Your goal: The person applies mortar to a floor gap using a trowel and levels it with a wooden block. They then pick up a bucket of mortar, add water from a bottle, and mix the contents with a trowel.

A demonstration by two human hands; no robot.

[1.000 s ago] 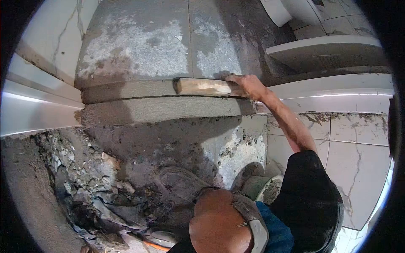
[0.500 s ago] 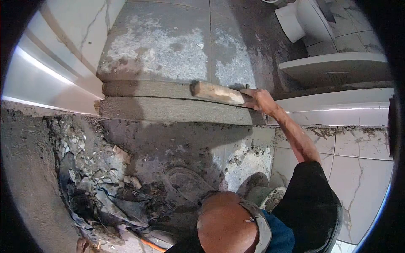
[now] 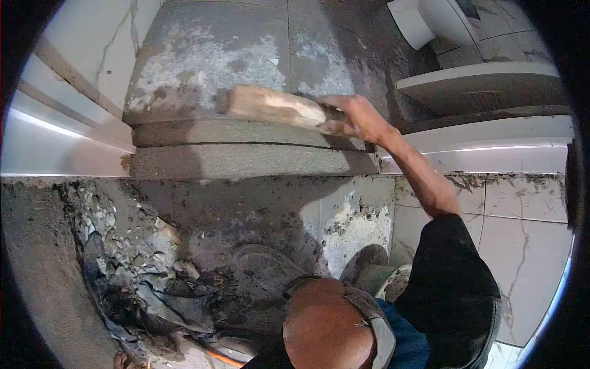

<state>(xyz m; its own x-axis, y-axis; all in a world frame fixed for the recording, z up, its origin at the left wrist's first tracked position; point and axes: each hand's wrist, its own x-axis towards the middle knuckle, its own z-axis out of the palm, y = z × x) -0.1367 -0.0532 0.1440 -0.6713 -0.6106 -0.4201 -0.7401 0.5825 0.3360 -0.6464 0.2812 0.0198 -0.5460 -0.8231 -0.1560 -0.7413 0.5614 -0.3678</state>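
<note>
My right hand [image 3: 359,120] is closed around the right end of a pale wooden block [image 3: 276,109], a short thick length of timber. The block lies slantwise over the upper ledge of a grey mortar step [image 3: 258,161], its left end blurred by motion. Whether it touches the step cannot be told. A dark line runs along the step between its two ledges. At the bottom left edge, a small brown shape [image 3: 121,360] could be the fingertips of my left hand; its grip is not clear.
Broken tile and rubble [image 3: 132,252] lie at the left, with an orange cord or handle [image 3: 224,358] below. A bucket [image 3: 393,284] stands beside a black sleeve [image 3: 455,277]. White door frame parts [image 3: 67,132] flank the step. A toilet [image 3: 430,24] stands beyond.
My right hand has moved up and slightly left with the wooden block, shifting it from the step's middle toward its far edge. The view has also shifted a little.
</note>
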